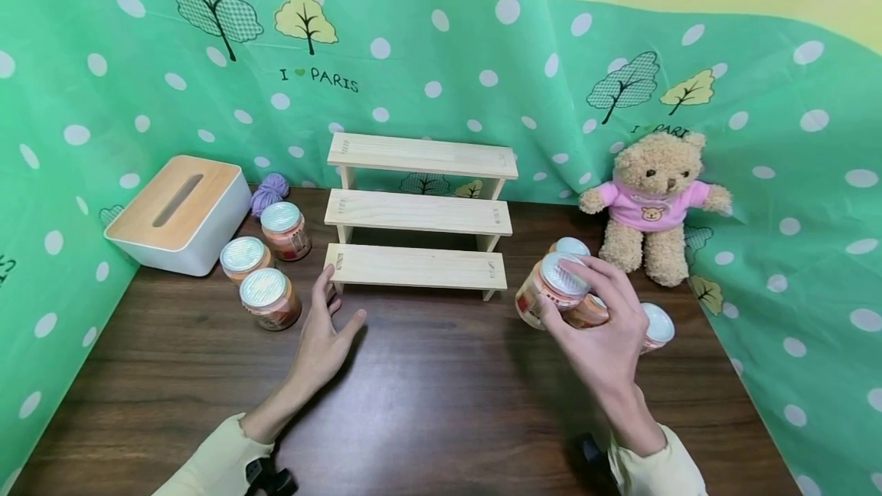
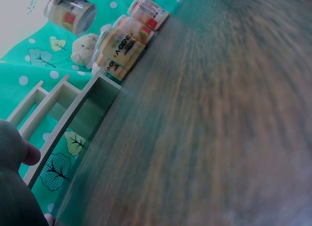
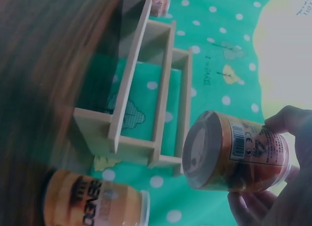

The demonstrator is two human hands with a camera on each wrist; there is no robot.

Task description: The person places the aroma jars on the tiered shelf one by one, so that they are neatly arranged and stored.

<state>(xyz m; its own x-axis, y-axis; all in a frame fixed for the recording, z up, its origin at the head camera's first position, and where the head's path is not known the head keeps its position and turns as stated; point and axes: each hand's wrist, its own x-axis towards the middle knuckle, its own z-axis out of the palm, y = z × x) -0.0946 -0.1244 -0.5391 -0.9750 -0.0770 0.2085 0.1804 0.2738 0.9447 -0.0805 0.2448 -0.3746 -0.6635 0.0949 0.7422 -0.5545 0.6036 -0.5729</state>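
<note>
My right hand [image 1: 606, 320] grips a small labelled jar [image 3: 236, 153] with a silvery lid by its top. The right wrist view shows the jar's clear base and a barcode on its side, lifted off the table. Behind and beside it stand more jars [image 1: 658, 325] of the same kind, partly covered by the hand. My left hand [image 1: 324, 339] has its fingers spread, fingertips right at the left front corner of a three-step wooden shelf [image 1: 416, 266]. All three steps of the shelf are bare.
On the left, three similar jars [image 1: 272, 297] stand near a white tissue box [image 1: 182, 213] with a wooden lid and a purple yarn ball [image 1: 270, 194]. A teddy bear [image 1: 651, 209] in a pink shirt sits at the back right. A green dotted cloth [image 1: 441, 60] hangs behind.
</note>
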